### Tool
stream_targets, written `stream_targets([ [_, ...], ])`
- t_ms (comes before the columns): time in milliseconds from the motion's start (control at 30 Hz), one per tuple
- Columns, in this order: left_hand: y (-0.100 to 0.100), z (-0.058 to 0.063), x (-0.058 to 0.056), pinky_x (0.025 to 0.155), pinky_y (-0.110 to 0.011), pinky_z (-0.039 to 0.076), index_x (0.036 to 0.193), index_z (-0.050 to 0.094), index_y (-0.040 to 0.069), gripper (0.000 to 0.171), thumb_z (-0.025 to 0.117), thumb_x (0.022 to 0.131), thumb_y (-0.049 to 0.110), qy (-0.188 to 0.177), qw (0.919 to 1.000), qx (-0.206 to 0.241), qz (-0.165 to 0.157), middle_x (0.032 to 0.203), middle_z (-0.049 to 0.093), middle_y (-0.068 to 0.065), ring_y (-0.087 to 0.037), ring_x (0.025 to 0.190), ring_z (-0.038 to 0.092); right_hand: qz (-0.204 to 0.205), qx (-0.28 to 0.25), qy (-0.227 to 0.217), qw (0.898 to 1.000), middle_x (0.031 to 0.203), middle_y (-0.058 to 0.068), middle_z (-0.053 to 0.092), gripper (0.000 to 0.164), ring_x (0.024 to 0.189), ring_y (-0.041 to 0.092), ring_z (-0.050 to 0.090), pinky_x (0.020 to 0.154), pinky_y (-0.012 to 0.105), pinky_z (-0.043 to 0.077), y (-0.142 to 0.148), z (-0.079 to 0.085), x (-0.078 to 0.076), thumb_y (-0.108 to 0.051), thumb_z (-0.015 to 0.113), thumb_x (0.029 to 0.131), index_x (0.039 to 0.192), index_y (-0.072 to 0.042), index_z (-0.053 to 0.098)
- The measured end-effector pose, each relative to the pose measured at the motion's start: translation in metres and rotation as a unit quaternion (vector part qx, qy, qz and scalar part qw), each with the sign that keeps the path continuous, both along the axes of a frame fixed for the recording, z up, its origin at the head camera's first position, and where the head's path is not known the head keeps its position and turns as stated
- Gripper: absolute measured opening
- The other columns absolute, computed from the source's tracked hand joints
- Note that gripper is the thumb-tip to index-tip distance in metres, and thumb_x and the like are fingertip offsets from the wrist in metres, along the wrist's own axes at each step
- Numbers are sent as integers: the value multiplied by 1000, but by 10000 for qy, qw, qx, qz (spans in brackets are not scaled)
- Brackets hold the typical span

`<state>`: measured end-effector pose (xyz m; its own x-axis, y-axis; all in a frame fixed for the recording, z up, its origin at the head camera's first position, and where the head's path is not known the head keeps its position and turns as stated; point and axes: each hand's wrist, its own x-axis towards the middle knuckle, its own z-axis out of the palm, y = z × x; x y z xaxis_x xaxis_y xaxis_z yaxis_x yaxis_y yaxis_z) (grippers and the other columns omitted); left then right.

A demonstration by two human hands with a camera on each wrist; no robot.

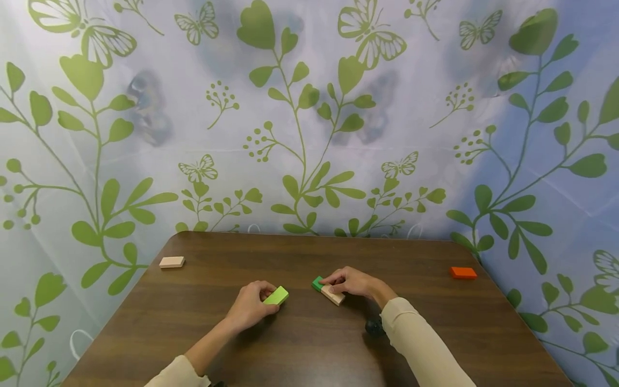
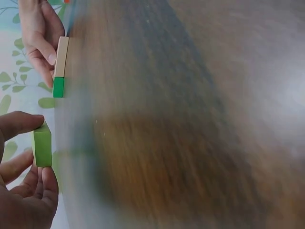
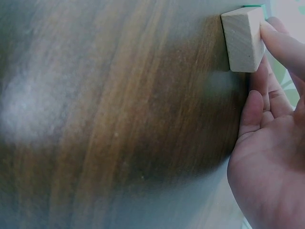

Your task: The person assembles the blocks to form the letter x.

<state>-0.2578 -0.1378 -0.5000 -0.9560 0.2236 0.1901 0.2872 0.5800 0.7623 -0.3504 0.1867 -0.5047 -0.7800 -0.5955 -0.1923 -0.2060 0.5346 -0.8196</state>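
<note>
My left hand (image 1: 249, 306) pinches a light green block (image 1: 277, 296) between thumb and fingers. The left wrist view shows that light green block (image 2: 42, 147) held up on end, apart from the table. To the right, my right hand (image 1: 352, 281) grips a plain wooden block (image 1: 333, 295) lying on the table, thumb along its side and the other fingers across it. A dark green block (image 1: 317, 283) meets the far end of the wooden one, in line with it. In the right wrist view the wooden block's near end (image 3: 242, 42) faces the camera and the dark green one is mostly hidden.
Another plain wooden block (image 1: 172, 262) lies near the table's left edge. Toward the right edge sits an orange block (image 1: 463, 273). The brown wood-grain table (image 1: 309, 344) ends at a hanging cloth (image 1: 309, 134) printed with leaves and butterflies. A dark round object (image 1: 374, 327) shows by the right sleeve.
</note>
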Motion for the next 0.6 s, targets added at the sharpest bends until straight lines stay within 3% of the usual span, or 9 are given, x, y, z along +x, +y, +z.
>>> stream_targets([
  [600,35,-9,-15,71,-32,50,104,74,-1,34,89,75,5,-90,9990,-102,-418,91,67,-2,-17,82,59,34,102,-36,9999,135,9,62,34,112,20,59,93,40,50,0,2,-1,-16,69,101,135,-17,71],
])
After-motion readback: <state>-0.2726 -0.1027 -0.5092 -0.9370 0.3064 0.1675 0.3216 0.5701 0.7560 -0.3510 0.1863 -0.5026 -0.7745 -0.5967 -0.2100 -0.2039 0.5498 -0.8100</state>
